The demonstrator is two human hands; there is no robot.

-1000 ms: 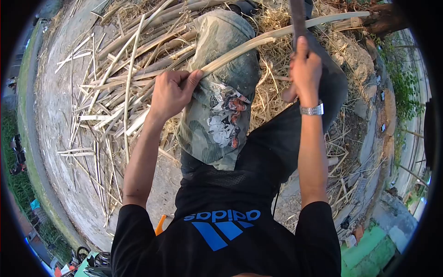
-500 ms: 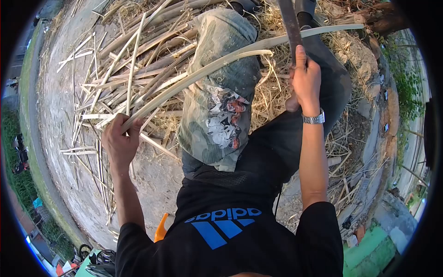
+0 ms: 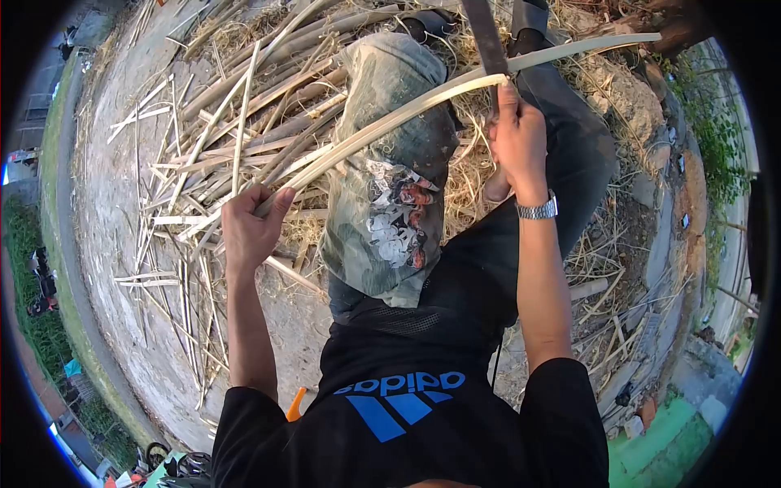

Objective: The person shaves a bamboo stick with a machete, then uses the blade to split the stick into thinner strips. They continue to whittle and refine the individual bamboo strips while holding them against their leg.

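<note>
My left hand [image 3: 250, 229] is closed around the near part of a long pale bamboo strip [image 3: 382, 126]. The strip crosses a worn camouflage cloth [image 3: 350, 220] draped over my leg. My right hand [image 3: 521, 146] grips a long, dark-bladed knife [image 3: 486, 37], its thumb lying along the blade's base. Below the fist the rounded end of the handle [image 3: 496, 185] shows. One pale end of the strip meets the blade just above my right thumb. Beyond the blade, a second bamboo length [image 3: 590, 49] reaches to the right; whether the two are joined is hidden.
Split bamboo strips [image 3: 236, 130] lie piled on the ground ahead and to the left. Curly shavings [image 3: 468, 175] gather between my legs. Rubble [image 3: 630, 102] is on the right, and an orange object [image 3: 296, 404] sits by my left side.
My left hand has shifted right and slightly forward, carrying the bamboo strip with it. My right hand and the knife have moved a little left, and the strip's end now reaches the blade.
</note>
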